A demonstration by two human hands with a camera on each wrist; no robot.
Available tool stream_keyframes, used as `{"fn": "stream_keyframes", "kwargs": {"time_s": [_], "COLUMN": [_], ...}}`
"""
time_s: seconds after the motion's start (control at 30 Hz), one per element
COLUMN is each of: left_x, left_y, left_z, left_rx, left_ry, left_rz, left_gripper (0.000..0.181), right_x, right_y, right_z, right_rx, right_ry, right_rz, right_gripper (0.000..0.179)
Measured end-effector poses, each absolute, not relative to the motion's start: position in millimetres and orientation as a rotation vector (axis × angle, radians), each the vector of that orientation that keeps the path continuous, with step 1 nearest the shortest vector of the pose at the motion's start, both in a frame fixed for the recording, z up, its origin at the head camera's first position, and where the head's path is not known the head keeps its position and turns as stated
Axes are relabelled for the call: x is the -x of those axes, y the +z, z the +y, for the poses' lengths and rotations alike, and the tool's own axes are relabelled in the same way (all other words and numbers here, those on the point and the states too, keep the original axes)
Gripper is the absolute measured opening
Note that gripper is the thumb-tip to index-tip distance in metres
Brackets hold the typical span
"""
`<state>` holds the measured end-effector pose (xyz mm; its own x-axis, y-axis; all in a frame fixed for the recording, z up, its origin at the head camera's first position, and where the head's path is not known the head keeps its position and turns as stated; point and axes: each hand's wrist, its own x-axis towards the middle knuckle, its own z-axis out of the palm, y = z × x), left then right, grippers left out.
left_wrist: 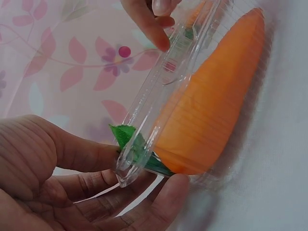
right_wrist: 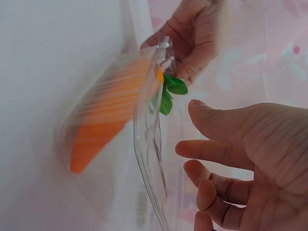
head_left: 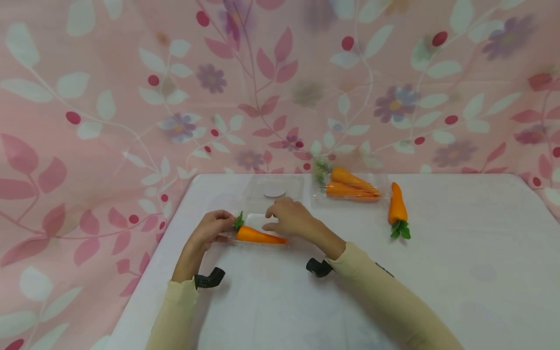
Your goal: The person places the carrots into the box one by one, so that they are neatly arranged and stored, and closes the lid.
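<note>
An orange carrot (head_left: 258, 236) with green leaves (head_left: 238, 222) lies in a clear plastic container (left_wrist: 144, 108), whose lid (head_left: 288, 187) is folded back on the table. At the leafy end, my left hand (head_left: 212, 227) grips the container's corner, thumb at the rim by the leaves and fingers below, as the left wrist view shows. Some leaf sticks out over the rim there. My right hand (head_left: 294, 219) hovers over the container's other end, fingers loosely bent and holding nothing. In the right wrist view its fingertips (right_wrist: 185, 148) are apart from the rim.
Behind to the right, a second clear container (head_left: 321, 197) holds several carrots (head_left: 352, 187). A loose carrot (head_left: 397, 206) with green leaves lies to its right on the white table (head_left: 472, 253). A pink floral cloth (head_left: 271, 97) hangs along the table's back and left.
</note>
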<state>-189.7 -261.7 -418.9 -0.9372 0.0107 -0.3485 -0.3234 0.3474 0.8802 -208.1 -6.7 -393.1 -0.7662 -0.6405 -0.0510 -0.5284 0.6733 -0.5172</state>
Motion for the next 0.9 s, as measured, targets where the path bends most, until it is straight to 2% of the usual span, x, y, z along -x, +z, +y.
{"fn": "stream_keyframes", "kwargs": {"time_s": [0.37,0.7,0.9], "left_x": [189,190,189], "left_y": [-421,-423,-422], "left_z": [-262,-262,-261], "left_rx": [0.277,0.270,0.276], "left_ry": [1.637,1.639,1.635], "left_rz": [2.322,2.331,2.335], "left_gripper": [0.024,0.024,0.024], "right_x": [211,212,215], "right_y": [-385,-376,-373], "right_z": [28,66,89], "right_rx": [0.914,0.768,0.795], "right_ry": [-0.910,-0.977,-1.082], "right_rz": [2.698,2.725,2.744], "right_gripper": [0.026,0.032,0.030]}}
